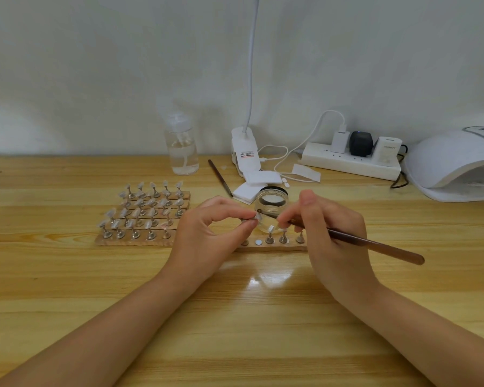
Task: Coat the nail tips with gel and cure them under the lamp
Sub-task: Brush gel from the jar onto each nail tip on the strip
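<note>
My left hand (207,227) pinches a small metal stand with a clear nail tip (256,217) on it, lifted above a wooden strip (274,248). My right hand (327,230) grips a brown brush (375,244), its tip touching that nail tip. The strip carries three more nail tips on stands (283,236) and one bare magnet spot (259,242). Just behind stands an open clear gel jar (271,203). Several rows of nail tips on stands (146,213) sit to the left. The white curing lamp (456,163) is at the far right.
A clear pump bottle (182,149) stands at the back, next to a white clip lamp base (245,149). White wipes (259,181) and a second brush (220,177) lie behind the jar. A power strip with plugs (349,160) runs along the wall.
</note>
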### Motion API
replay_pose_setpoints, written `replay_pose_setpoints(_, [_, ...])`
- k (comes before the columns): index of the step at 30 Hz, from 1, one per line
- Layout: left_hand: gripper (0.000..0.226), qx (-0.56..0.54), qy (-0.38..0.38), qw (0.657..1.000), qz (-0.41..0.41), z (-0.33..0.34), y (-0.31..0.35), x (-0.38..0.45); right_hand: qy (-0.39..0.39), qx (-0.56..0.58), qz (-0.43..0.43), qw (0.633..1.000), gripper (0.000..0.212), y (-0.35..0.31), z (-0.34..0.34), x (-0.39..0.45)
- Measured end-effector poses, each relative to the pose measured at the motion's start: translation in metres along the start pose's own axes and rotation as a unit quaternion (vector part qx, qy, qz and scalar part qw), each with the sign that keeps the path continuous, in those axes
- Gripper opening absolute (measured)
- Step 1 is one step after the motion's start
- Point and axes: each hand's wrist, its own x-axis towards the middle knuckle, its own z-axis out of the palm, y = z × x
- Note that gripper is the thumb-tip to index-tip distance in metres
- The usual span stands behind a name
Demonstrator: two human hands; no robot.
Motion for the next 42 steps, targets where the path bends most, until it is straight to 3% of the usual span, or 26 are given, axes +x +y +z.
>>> replay_pose_setpoints(12, [0.025,0.015,0.003,1.0,-0.006,0.0,-0.0004,0.0005,0.013,0.06,0.012,0.998,0.043,-0.0034,-0.0027,-0.0022])
replay_pose_setpoints(20, [0.023,0.023,0.001,1.0,-0.008,-0.0002,-0.0002,0.0005,0.001,0.025,0.038,0.999,0.039,-0.0032,0.0004,0.0008])
replay_pose_setpoints(29, [0.024,0.033,0.001,0.999,-0.011,0.0,-0.0008,0.0006,-0.017,0.036,0.006,0.999,0.042,-0.0049,-0.0009,-0.002])
replay_pose_setpoints(39, [0.02,0.023,-0.002,1.0,-0.002,-0.0005,-0.0005,0.0005,0.016,0.056,0.052,0.997,0.028,-0.0047,-0.0025,0.0018])
replay_pose_setpoints(42, [0.02,0.022,-0.004,1.0,-0.001,-0.0003,-0.0007,0.0008,0.015,0.065,0.062,0.996,0.035,-0.0038,-0.0012,0.0017])
